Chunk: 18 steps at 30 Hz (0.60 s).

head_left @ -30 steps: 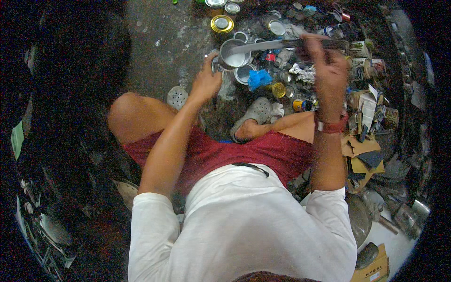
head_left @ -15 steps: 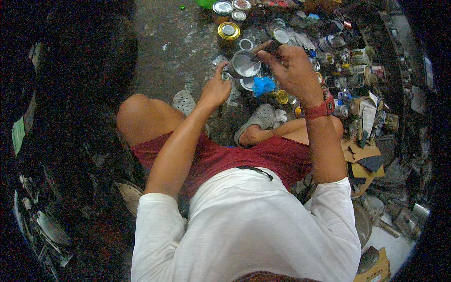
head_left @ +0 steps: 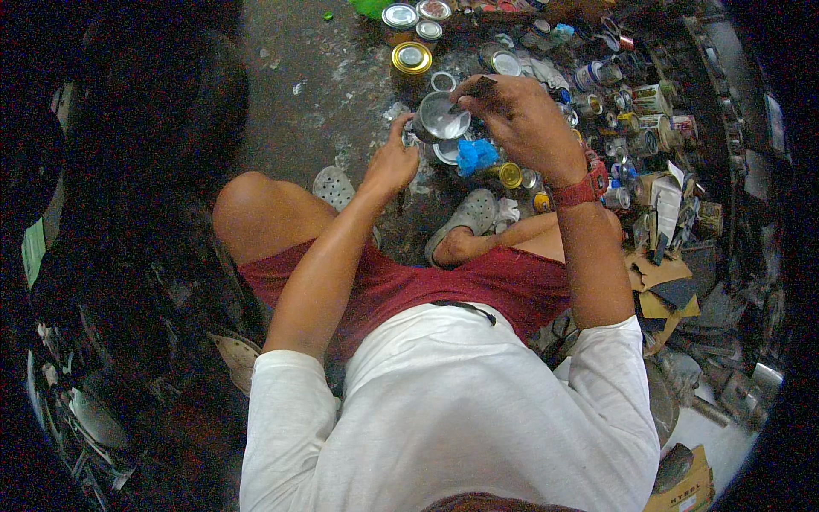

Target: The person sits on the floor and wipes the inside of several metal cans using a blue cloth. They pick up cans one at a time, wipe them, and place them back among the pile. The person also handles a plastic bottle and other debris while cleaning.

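Note:
My left hand [head_left: 394,164] is closed round the side of a small round cup [head_left: 424,130], keeping it tilted in front of me. Inside the cup is a pale grey-white substance. Over the cup's right rim, my right hand [head_left: 527,121] pinches a thin, flat, dark tool [head_left: 485,84]. Its lower end reaches into the cup; my fingers hide much of it, so its exact kind is unclear. A crumpled blue plastic or cloth piece [head_left: 476,157] lies just below the cup, next to a pale round lid [head_left: 446,152].
A gold-rimmed can [head_left: 411,58] and several silver-lidded cans [head_left: 401,15] stand on the stained floor [head_left: 316,94] ahead. Many cans [head_left: 650,101] crowd the right side. Torn cardboard [head_left: 659,271] lies beside my right knee. A dark tyre-like shape [head_left: 205,102] is at the left.
My right hand has shifted slightly up and left, turning over the cup with the tool. My left hand and the cup stay almost in place.

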### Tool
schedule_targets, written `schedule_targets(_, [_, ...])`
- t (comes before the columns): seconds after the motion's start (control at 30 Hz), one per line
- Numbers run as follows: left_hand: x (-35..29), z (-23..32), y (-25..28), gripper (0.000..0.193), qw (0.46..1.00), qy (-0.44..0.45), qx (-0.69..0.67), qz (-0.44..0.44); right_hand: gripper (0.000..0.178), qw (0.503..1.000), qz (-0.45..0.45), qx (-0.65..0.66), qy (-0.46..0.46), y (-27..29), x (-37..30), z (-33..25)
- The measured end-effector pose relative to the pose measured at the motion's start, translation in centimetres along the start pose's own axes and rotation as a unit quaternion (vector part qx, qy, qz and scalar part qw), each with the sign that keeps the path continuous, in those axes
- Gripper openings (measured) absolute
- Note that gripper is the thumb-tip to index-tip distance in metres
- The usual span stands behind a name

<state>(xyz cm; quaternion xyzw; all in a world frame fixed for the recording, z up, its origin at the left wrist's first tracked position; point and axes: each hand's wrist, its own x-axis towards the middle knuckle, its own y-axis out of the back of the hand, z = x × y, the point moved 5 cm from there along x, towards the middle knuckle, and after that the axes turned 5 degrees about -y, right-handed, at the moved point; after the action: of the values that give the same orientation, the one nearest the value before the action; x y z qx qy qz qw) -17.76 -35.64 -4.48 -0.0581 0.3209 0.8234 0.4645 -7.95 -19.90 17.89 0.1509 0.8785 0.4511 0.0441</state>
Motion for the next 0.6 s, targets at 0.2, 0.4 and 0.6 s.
schedule_targets(0.2, [0.1, 0.1, -0.1, 0.07, 0.999, 0.031, -0.035, -0.018, 0.018, 0.999, -0.004, 0.021, 0.026, 0.2, 0.4, -0.1])
schedule_targets(0.4, [0.1, 0.9, 0.4, 0.072, 0.999, 0.026, -0.034, -0.02, 0.02, 0.999, -0.012, 0.039, 0.019, -0.2, 0.9, 0.6])
schedule_targets(0.6, [0.3, 1.2, 0.6, 0.073, 0.999, 0.014, -0.03, -0.006, 0.019, 0.998, -0.001, 0.024, 0.05, 0.0, 1.3, 0.4])
